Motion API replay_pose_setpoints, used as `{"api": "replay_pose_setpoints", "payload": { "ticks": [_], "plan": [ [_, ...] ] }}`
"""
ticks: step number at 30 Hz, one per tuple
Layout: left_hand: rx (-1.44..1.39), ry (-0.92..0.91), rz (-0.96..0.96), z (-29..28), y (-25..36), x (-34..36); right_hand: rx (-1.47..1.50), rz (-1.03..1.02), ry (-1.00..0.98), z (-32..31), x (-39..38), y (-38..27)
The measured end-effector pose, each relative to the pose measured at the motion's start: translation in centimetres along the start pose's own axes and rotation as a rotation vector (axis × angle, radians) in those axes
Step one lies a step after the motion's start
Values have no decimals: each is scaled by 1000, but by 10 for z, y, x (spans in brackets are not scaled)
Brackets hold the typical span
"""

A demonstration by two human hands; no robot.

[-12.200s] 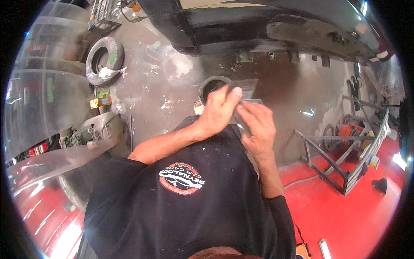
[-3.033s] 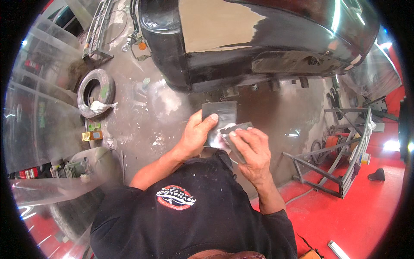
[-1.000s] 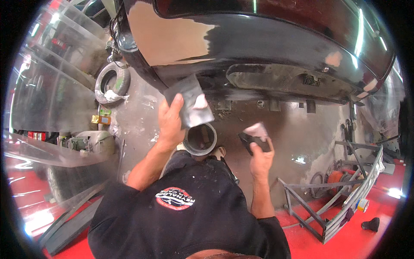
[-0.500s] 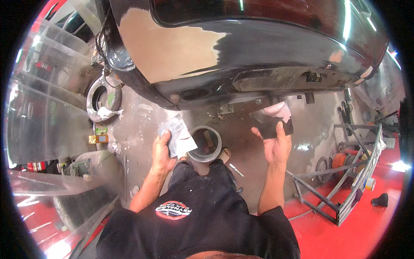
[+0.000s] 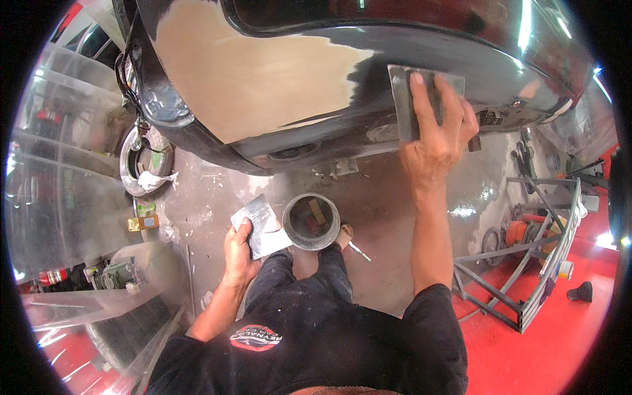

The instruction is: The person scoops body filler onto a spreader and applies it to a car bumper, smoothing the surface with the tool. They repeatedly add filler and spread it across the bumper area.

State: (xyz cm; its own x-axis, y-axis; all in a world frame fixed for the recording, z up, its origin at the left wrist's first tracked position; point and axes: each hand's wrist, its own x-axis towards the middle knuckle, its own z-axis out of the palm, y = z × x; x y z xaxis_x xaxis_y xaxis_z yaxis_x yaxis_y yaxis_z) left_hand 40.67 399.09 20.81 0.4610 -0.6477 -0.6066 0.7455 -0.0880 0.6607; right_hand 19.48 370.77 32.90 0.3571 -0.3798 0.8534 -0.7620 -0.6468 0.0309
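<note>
In my right hand (image 5: 436, 135) is a thin, dark grey square sheet (image 5: 403, 99), laid against the black car bumper (image 5: 375, 49). My fingers lie over its face, pressing it to the panel right of a large matte beige patch (image 5: 257, 82). Its exact kind I cannot tell. Lower down, my left hand (image 5: 239, 253) pinches a thin sheet (image 5: 259, 217), silvery grey with a white part, thumb on top. That hand is apart from the car, left of a round bucket (image 5: 288, 227) with a small brown block inside.
The bucket stands on the floor between my feet. A tyre (image 5: 125, 164) leans at the left near clear plastic sheeting (image 5: 59, 184). Below it lie a small yellow box (image 5: 141, 223) and a tank-like machine (image 5: 155, 263). At the right rests a metal frame (image 5: 520, 309) on red floor.
My right hand has risen and turned over, bringing its sheet from the air onto the bumper. The pink patch on that sheet no longer shows. My left hand has shifted slightly left and down.
</note>
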Motion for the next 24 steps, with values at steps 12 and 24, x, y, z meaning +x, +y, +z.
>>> {"api": "replay_pose_setpoints", "payload": {
  "ticks": [12, 24],
  "plan": [
    [-41, -30, -16, -7, -6, 8, -38, -76, 47, 19, 37, 13],
    [21, -2, -69, -5, -13, 22, 45, -20, -26, 39, -8, 9]
  ]
}}
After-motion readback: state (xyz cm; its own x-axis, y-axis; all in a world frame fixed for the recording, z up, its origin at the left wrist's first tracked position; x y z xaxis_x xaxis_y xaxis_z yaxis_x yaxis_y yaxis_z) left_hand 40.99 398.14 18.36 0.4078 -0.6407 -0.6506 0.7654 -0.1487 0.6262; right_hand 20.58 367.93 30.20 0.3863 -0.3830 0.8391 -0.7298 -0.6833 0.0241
